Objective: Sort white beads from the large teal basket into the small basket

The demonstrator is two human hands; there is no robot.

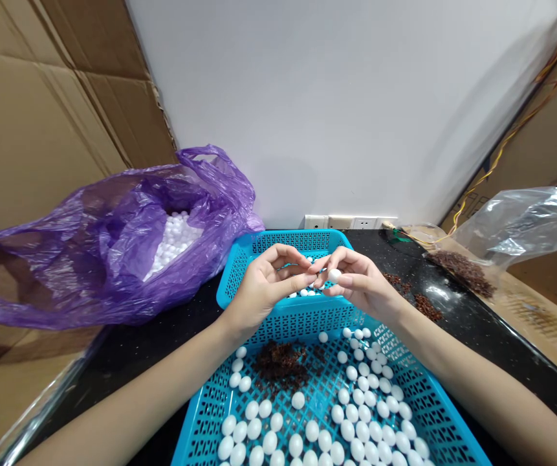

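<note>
Now your right fingers [356,282] pinch a white ball [335,276]! Your left fingers [294,283] bunch close, grip impossible to tell. Carton lettering [472,203]: unreadable.

We identify this place as a small hand-work station, in a home or a workshop we cannot tell, by the black speckled counter [132,353], the white wall [336,97] with its socket strip [363,223], the flanking cardboard [45,110], and blue baskets [443,414] holding loose white balls [349,430].
</note>
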